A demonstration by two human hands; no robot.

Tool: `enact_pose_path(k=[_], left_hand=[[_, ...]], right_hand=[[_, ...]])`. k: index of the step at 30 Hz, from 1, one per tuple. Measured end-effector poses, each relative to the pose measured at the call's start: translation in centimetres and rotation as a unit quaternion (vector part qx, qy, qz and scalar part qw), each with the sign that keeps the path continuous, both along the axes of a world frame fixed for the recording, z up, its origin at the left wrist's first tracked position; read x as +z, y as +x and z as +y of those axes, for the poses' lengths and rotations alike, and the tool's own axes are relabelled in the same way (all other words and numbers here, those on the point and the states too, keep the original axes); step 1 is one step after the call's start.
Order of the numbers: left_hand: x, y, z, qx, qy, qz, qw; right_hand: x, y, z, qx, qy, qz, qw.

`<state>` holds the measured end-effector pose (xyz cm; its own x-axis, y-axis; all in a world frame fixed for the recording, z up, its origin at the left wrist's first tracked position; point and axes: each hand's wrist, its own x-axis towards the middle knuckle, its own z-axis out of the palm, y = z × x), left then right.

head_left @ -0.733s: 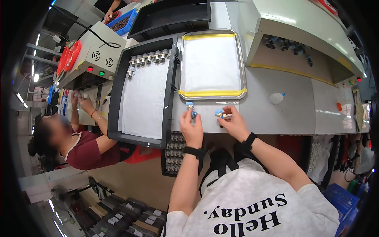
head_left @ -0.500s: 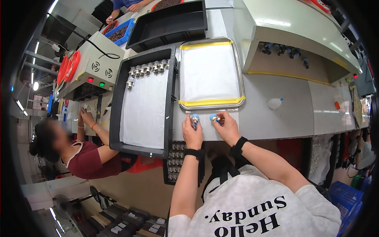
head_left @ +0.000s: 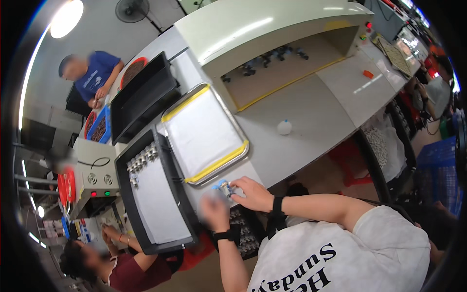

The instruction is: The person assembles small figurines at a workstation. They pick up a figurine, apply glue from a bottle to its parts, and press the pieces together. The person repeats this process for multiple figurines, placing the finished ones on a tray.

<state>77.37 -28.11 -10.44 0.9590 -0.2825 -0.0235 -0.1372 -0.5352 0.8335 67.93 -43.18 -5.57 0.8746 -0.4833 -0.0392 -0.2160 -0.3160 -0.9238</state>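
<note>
Right hand point(head_left: 253, 193) pinches a small blue part point(head_left: 223, 186) beside the tray point(head_left: 217, 164); left hand point(head_left: 214, 210) is blurred, its fingers' spread unclear.

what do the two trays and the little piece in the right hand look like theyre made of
Silver tray: looks like bare metal, going by its shiny grey rim; yellow tape on two edges, a pale sheet inside. Black tray: probably moulded plastic, matt and dark with thick walls. Small part at the right hand: a blue piece that may be plastic, too small to be sure.
</note>
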Motion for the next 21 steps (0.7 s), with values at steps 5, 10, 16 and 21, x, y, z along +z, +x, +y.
enact_pose_path(k=[5,10,16,21], left_hand=[[4.5,-3.2,-1.3,0.03,-0.02,-0.143,0.989],[6.4,-6.8,-4.4,-0.007,-0.047,-0.167,0.985],[7.6,-10.5,-8.0,-0.036,-0.04,-0.137,0.989],[7.0,-13.3,-7.0,0.032,-0.005,-0.1,0.994]], right_hand=[[3.3,-9.5,-7.9,-0.038,0.073,-0.058,0.995],[3.5,-10.7,-21.2,-0.224,-0.091,-0.062,0.968],[1.2,0.9,-38.2,-0.172,-0.25,-0.079,0.949],[-4.2,10.3,-49.6,-0.16,-0.694,-0.036,0.701]])
